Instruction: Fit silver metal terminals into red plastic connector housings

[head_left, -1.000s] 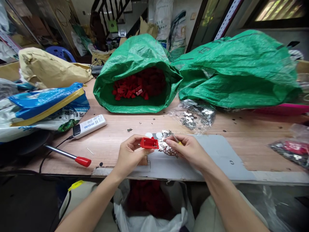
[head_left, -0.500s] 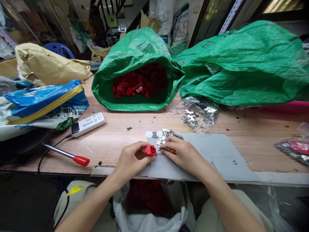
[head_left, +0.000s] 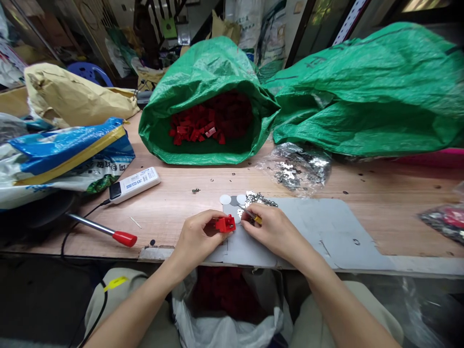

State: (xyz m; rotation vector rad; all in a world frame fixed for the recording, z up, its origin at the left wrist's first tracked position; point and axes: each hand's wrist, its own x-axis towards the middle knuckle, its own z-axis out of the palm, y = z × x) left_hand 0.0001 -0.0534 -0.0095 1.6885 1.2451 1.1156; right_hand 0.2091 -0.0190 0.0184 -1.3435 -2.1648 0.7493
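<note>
My left hand (head_left: 197,235) pinches a small red plastic housing (head_left: 225,224) over the grey mat's left part, its open side turned to the right. In my right hand (head_left: 272,229) is a thin tool (head_left: 250,213) with a slim metal shaft and a yellow grip, of a kind I cannot make out for sure. Its tip points up and left, apart from the red housing. Just behind my right fingers lies a pile of small silver metal pieces (head_left: 258,198), partly hidden by the hand. The grey mat (head_left: 304,222) is under both hands.
A green sack (head_left: 203,157) holding red housings opens toward me; another green sack (head_left: 362,121) lies at right. A clear bag of metal pieces (head_left: 297,169) sits between. At left are a white device (head_left: 136,184) and a red-tipped lever (head_left: 123,238). A white bag (head_left: 188,314) hangs below the edge.
My right hand has turned the tool, so its shaft now slants up and left, away from the housing. My left hand still grips the red housing. The view has shifted slightly.
</note>
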